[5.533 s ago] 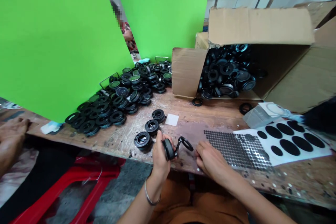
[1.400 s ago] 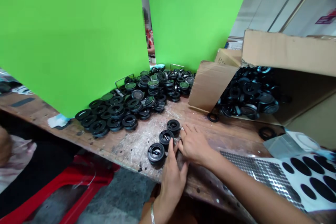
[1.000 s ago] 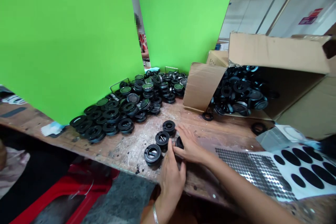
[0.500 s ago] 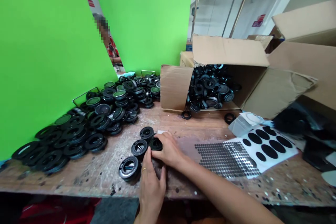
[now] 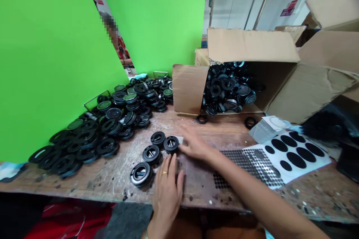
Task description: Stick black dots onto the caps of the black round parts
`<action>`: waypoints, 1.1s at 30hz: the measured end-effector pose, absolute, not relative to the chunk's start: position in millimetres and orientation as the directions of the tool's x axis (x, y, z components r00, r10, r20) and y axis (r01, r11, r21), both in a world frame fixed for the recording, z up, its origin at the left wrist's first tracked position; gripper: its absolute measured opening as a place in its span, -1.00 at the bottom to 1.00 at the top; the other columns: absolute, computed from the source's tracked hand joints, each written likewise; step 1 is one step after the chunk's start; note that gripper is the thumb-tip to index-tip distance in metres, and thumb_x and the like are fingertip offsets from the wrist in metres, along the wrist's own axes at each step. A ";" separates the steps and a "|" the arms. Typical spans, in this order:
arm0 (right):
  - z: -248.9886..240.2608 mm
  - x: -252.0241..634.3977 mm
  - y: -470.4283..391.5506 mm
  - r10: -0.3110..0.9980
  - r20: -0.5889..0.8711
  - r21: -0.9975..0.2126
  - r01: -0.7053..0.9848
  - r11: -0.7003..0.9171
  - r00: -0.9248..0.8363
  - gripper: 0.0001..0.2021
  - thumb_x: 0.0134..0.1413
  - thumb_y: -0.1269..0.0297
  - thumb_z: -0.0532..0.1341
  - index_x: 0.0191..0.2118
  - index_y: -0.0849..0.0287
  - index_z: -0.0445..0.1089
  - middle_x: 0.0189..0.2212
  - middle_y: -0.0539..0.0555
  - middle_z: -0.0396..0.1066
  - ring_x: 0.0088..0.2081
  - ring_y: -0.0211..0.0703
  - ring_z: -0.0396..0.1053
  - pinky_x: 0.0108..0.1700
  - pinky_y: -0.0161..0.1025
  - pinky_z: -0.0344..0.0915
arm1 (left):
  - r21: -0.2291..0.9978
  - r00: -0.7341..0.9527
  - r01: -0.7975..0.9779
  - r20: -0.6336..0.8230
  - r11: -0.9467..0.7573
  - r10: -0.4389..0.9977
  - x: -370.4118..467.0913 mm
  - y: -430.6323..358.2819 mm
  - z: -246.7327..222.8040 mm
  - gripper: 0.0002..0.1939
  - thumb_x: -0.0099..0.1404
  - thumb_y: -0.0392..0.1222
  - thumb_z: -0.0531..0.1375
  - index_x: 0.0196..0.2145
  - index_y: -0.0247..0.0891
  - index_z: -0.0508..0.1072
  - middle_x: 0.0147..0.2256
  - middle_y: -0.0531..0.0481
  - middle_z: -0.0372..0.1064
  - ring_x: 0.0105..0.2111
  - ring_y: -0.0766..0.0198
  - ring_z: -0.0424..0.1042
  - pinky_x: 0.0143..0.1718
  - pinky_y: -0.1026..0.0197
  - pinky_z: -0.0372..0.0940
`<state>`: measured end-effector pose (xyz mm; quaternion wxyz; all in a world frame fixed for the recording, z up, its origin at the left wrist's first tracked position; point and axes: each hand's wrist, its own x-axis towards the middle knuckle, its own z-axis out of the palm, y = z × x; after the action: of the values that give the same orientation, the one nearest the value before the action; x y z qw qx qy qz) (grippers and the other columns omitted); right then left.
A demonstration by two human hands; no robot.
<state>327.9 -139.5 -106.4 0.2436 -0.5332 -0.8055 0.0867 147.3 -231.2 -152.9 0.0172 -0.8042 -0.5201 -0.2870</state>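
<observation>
- Head view: we logged four black ring-shaped discs on the worn table (image 5: 126, 158). The nearest disc to both hands (image 5: 171, 144) lay flat beside a pale square (image 5: 181, 140), just right of the farthest disc (image 5: 157, 139).
- Left hand (image 5: 166, 194): fingers extended and close together, thumb apart, nothing clamped. Its fingertips ended at the disc's near edge; we could not tell whether they touched.
- Right hand (image 5: 193, 143): blurred, thumb and fingers apart, nothing seen between them. It was just beside the disc's right side; contact uncertain.
- Handling, our judgement: the disc looked stiff and fairly light, its smooth rim perhaps a little slippery. We rated the outer rim, pinched at opposite sides, the best hold; the recessed centre looked more delicate, so we would have kept pressure off it.
- Surroundings: a heap of similar discs (image 5: 84, 140) was at left, an open carton (image 5: 252, 44) holding more stood behind, and a sheet with black ovals (image 5: 289, 171) lay at right.
</observation>
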 end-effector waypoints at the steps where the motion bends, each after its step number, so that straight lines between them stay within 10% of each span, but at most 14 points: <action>1: -100.0 344.8 -132.9 0.934 0.312 -0.318 0.907 0.276 -0.174 -0.49 0.08 0.30 0.22 0.18 0.13 0.23 0.18 0.17 0.20 0.19 -0.01 0.11 0.21 -0.09 0.12 | 0.252 0.305 0.852 0.472 -0.459 0.827 147.4 -230.9 -152.7 -0.44 0.40 -0.12 0.06 0.30 -0.27 0.12 0.20 -0.26 0.25 0.20 -0.04 0.24 0.15 -0.12 0.25; 11: -87.5 429.0 -99.7 0.956 0.238 -0.220 0.968 -0.120 0.172 -0.83 0.21 0.39 0.08 -0.12 0.22 0.36 -0.05 0.25 0.28 -0.03 0.03 0.27 -0.15 -0.18 0.26 | 0.139 0.388 0.870 0.400 -0.473 0.830 148.8 -232.0 -141.7 -0.62 0.41 -0.12 0.04 0.12 -0.12 0.42 0.20 -0.15 0.28 0.20 -0.07 0.23 0.11 -0.16 0.27; 17: -92.9 439.3 -108.9 0.970 0.153 -0.282 0.949 -0.141 0.190 -0.51 0.13 0.44 0.15 0.19 0.09 0.19 0.03 0.23 0.25 -0.02 0.04 0.34 -0.13 -0.17 0.23 | 0.218 0.337 0.862 0.429 -0.458 0.838 150.2 -235.2 -138.3 -0.65 0.39 -0.14 0.06 0.06 -0.13 0.48 0.18 -0.20 0.27 0.18 -0.07 0.23 0.12 -0.16 0.25; 26: -92.2 438.7 -128.3 0.971 0.042 -0.613 0.774 -0.161 0.235 -0.46 -0.09 0.33 0.31 0.07 0.16 0.23 -0.28 0.12 0.43 -0.19 0.01 0.40 -0.20 -0.19 0.25 | 0.424 0.246 0.747 0.538 -0.511 0.806 145.7 -237.7 -143.3 -0.76 0.35 -0.20 0.13 -0.08 -0.19 0.51 0.03 -0.18 0.35 0.08 0.00 0.31 0.12 -0.13 0.23; 33: -69.8 403.4 -203.4 0.973 -0.223 -0.923 0.306 -0.232 0.065 -0.66 0.09 -0.04 0.16 -0.21 0.15 0.23 -0.59 -0.10 0.21 -0.64 -0.33 0.12 -0.63 -0.36 0.08 | 0.825 0.122 0.381 0.402 -0.417 0.908 159.9 -244.4 -111.6 -0.72 0.36 -0.13 0.15 0.02 -0.08 0.41 0.05 -0.07 0.37 0.10 0.13 0.32 0.19 0.01 0.16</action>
<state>403.4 -203.4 -69.8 0.3606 -0.6343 -0.5039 0.4622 159.9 -244.4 -111.6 -0.2778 -0.6957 -0.4631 -0.4737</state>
